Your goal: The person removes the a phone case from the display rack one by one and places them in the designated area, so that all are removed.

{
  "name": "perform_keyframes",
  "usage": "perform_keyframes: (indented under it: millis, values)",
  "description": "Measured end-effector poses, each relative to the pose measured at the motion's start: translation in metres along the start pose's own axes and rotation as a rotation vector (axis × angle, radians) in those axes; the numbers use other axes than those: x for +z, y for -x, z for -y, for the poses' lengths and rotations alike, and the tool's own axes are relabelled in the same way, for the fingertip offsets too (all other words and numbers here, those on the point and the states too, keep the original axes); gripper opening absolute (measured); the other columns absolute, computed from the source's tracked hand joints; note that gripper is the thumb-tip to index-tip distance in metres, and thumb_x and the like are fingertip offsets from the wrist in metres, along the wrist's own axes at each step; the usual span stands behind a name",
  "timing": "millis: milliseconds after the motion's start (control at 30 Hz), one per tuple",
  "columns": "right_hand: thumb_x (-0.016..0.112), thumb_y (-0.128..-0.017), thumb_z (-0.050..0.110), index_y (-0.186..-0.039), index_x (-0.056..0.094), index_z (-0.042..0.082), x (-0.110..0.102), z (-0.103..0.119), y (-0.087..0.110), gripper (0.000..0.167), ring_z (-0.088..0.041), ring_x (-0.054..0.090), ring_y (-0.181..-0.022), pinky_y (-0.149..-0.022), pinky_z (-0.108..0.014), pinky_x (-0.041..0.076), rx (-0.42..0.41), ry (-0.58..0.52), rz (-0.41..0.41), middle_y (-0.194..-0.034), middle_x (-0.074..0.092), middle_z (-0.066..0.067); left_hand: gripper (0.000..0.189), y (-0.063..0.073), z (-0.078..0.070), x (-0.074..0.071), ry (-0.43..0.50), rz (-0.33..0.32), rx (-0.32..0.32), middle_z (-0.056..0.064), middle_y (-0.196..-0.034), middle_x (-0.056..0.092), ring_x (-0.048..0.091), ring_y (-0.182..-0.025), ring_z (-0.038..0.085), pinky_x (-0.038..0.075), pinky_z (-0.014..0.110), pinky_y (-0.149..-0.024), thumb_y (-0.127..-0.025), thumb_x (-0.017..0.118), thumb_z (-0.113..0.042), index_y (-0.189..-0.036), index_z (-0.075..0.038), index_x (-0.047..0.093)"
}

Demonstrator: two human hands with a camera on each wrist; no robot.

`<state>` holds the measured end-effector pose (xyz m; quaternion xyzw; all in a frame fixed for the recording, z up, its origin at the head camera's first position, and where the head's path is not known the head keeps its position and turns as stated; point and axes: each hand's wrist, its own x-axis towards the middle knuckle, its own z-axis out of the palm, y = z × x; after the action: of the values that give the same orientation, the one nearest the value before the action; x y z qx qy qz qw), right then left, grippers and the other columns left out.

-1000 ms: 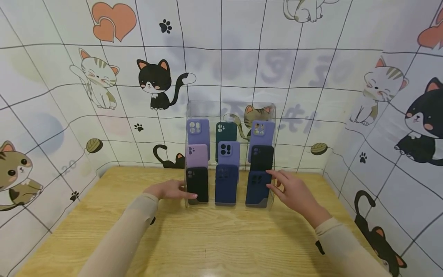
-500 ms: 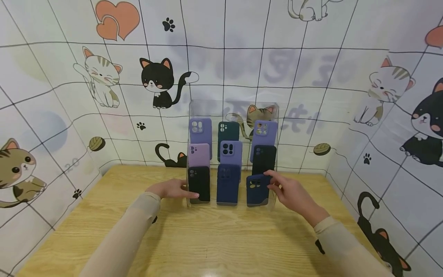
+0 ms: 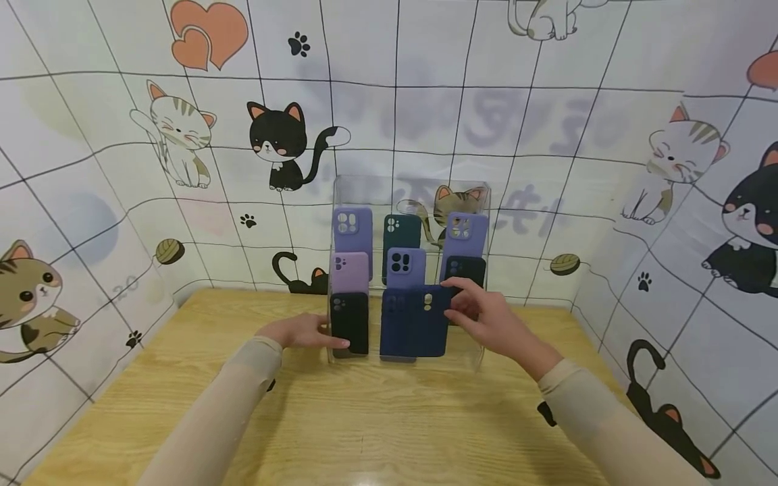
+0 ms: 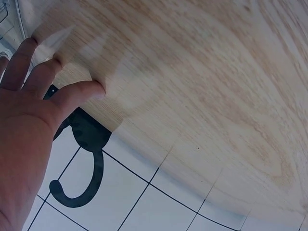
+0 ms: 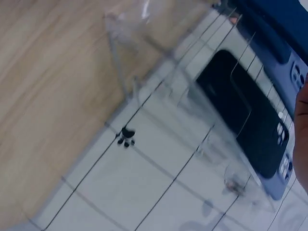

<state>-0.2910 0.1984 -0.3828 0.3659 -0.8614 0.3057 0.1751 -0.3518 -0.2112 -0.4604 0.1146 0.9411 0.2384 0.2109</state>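
Observation:
My right hand (image 3: 492,320) pinches the upper right edge of a dark blue phone case (image 3: 433,331). Its camera cutouts show, and it overlaps another dark blue case (image 3: 395,334) in the front middle of a clear display stand (image 3: 377,185). My left hand (image 3: 298,332) holds the stand's lower left side, thumb in front near a black case (image 3: 351,324). In the left wrist view, the left hand's (image 4: 29,110) fingers spread beside the clear edge. The right wrist view shows only a sliver of my right hand (image 5: 302,139).
Behind stand a lilac case (image 3: 351,270), periwinkle cases (image 3: 354,236), a dark green case (image 3: 402,236) and, at right, a black case (image 3: 469,268). The stand is on a wooden table (image 3: 365,418), backed by a cat-patterned wall covering (image 3: 389,121).
My right hand tilted the dark blue case out of the front right place, then carried it left across the front middle case. My left hand stays at the stand.

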Motion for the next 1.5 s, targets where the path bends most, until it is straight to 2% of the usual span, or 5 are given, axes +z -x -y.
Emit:
perform_keyframes:
  millis: [300,533,667,933,1500]
  values:
    - [0.072,-0.102,0.011,-0.15,0.052,0.019,0.05,0.037,-0.013,0.052,-0.017,0.07,-0.075,-0.065,-0.033,0.057,0.326,-0.411,0.23,-0.099,0.079,-0.012,0.121,-0.003,0.005,0.002,-0.011,0.0,0.001,0.017,-0.169,0.044,0.04,-0.157,0.044,0.036,0.066,-0.124,-0.078,0.066,-0.091,-0.168,-0.015,0.037]
    - [0.075,-0.099,0.006,-0.145,0.057,0.017,0.107,0.06,-0.017,0.051,-0.045,0.071,-0.082,-0.072,-0.046,0.063,0.491,-0.666,0.336,-0.094,0.077,-0.024,0.112,-0.003,0.01,0.002,-0.023,-0.019,0.025,0.016,-0.16,0.055,0.051,-0.15,0.041,0.042,0.064,-0.121,-0.082,0.066,-0.087,-0.165,-0.014,0.043]
    - [0.077,-0.095,0.001,-0.14,0.061,0.016,0.14,0.075,-0.016,0.05,-0.04,0.075,-0.076,-0.072,-0.047,0.066,0.583,-0.738,0.383,-0.087,0.079,-0.022,0.115,0.0,0.011,0.004,-0.002,-0.015,0.012,0.016,-0.162,0.053,0.049,-0.151,0.042,0.041,0.066,-0.12,-0.08,0.066,-0.088,-0.165,-0.015,0.041]
    - [0.077,-0.094,0.002,-0.142,0.06,0.011,0.184,0.083,-0.018,0.051,-0.017,0.068,-0.06,-0.065,-0.037,0.064,0.685,-0.77,0.427,-0.07,0.072,-0.008,0.117,0.001,0.01,0.006,-0.011,-0.018,0.01,0.017,-0.166,0.047,0.046,-0.153,0.043,0.041,0.067,-0.12,-0.08,0.064,-0.09,-0.166,-0.015,0.039]
    - [0.079,-0.093,0.006,-0.145,0.06,0.004,0.193,0.075,-0.017,0.055,-0.016,0.068,-0.056,-0.061,-0.035,0.064,0.691,-0.699,0.424,-0.073,0.076,-0.014,0.119,-0.003,0.002,0.003,-0.057,-0.013,0.005,0.019,-0.166,0.046,0.045,-0.154,0.044,0.041,0.066,-0.121,-0.079,0.062,-0.093,-0.167,-0.016,0.038]
